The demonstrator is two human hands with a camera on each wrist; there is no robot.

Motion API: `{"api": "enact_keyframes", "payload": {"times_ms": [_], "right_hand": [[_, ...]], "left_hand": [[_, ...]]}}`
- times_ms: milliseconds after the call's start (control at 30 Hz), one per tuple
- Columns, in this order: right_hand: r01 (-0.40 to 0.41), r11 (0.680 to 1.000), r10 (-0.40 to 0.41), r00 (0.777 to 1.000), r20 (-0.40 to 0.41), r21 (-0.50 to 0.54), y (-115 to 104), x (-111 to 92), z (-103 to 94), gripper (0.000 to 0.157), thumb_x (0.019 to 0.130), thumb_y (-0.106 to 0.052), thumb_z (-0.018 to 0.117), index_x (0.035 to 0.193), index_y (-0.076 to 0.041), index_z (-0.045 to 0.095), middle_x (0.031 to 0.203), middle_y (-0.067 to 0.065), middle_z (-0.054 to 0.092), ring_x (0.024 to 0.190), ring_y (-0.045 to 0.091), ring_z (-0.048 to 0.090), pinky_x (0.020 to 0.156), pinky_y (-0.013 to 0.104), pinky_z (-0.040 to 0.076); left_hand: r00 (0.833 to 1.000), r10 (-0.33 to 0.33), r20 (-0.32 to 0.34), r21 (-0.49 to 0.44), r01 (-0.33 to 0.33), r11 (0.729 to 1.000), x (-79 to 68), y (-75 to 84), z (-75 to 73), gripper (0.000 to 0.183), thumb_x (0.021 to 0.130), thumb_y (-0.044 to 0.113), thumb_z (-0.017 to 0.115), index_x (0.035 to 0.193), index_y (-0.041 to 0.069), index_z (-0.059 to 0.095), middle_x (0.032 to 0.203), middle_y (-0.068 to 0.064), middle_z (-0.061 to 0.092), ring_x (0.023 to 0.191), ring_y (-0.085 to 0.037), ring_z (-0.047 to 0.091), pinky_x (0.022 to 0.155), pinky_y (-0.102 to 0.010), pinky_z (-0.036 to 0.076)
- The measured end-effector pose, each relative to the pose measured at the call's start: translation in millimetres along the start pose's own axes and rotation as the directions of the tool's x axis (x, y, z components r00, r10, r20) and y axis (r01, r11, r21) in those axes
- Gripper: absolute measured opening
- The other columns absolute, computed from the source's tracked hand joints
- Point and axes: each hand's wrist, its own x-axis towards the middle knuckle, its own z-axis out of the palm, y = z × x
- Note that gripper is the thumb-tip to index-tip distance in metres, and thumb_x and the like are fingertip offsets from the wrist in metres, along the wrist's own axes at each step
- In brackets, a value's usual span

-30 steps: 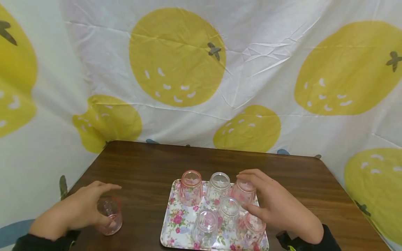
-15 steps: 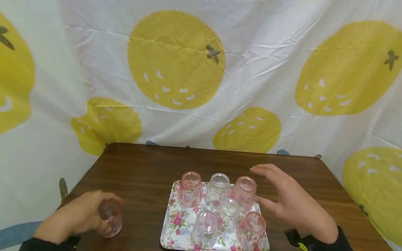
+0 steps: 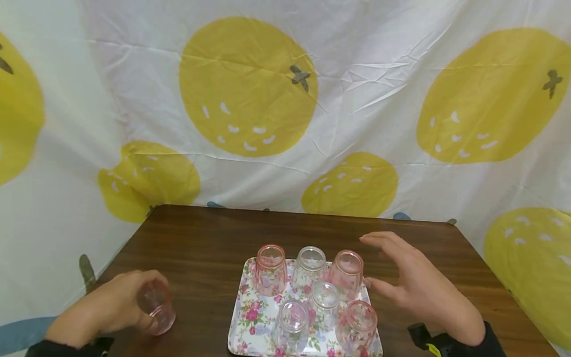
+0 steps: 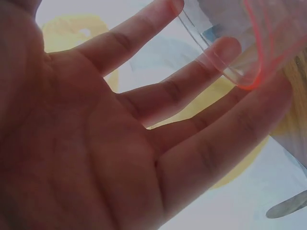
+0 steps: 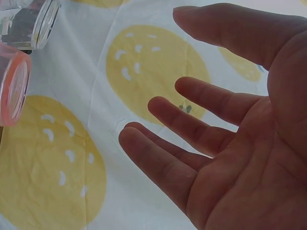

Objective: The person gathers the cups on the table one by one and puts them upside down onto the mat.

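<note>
At the left of the table, my left hand (image 3: 107, 302) grips a pink-tinted drinking glass (image 3: 163, 316), thumb on the near side. That glass leans slightly; in the left wrist view the fingers lie along its pink rim (image 4: 259, 67), and the thumb is out of sight. My right hand (image 3: 421, 290) hovers right of a floral tray (image 3: 243, 325), fingers spread and holding nothing. Nearest to it is the back-right pink glass (image 3: 348, 272). Two more pink glasses, back left (image 3: 271, 272) and front right (image 3: 359, 325), stand on the tray, apparently upside down.
Three clear glasses stand among the pink ones: back middle (image 3: 310, 265), centre (image 3: 324, 297) and front (image 3: 293, 322). The dark wooden table (image 3: 205, 248) reaches back to a white curtain (image 3: 357, 119) printed with yellow fruit.
My right hand has let go of the back-right pink glass and drawn off to the right. My left hand has lowered round its glass, which now tilts a little.
</note>
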Motion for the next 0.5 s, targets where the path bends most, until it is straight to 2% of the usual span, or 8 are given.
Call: {"api": "enact_keyframes", "payload": {"times_ms": [167, 300, 500], "right_hand": [[0.018, 1.000, -0.018, 1.000, -0.008, -0.003, 0.6, 0.1, -0.4, 0.067, 0.076, -0.012, 0.084, 0.136, -0.009, 0.054, 0.134, 0.006, 0.057, 0.108, 0.015, 0.059, 0.080, 0.044, 0.058], [0.030, 1.000, -0.030, 0.999, -0.014, -0.009, 1.3, 0.0, -0.3, 0.067, 0.076, -0.012, 0.084, 0.135, -0.008, 0.054, 0.134, 0.006, 0.057, 0.108, 0.016, 0.058, 0.079, 0.044, 0.058], [0.017, 1.000, -0.017, 1.000, -0.009, -0.008, 2.5, -0.2, -0.3, 0.067, 0.076, -0.013, 0.084, 0.136, -0.009, 0.054, 0.133, 0.006, 0.057, 0.108, 0.016, 0.059, 0.080, 0.044, 0.059]], "left_hand": [[0.998, 0.026, -0.059, 0.032, -0.024, 0.999, -0.7, 0.9, -1.9, 0.065, 0.053, 0.030, 0.092, 0.109, 0.011, 0.066, 0.100, -0.009, 0.072, 0.093, -0.029, 0.064, 0.077, -0.052, 0.055], [0.989, 0.071, -0.127, 0.024, -0.068, 0.997, -0.3, 5.3, -3.6, 0.067, 0.061, 0.039, 0.091, 0.114, 0.010, 0.063, 0.109, -0.014, 0.071, 0.099, -0.034, 0.064, 0.078, -0.055, 0.055], [0.956, 0.114, -0.271, -0.037, -0.129, 0.991, 0.6, 14.8, -5.8, 0.064, 0.070, 0.040, 0.087, 0.119, 0.011, 0.059, 0.115, -0.015, 0.066, 0.102, -0.032, 0.063, 0.079, -0.051, 0.059]]}}
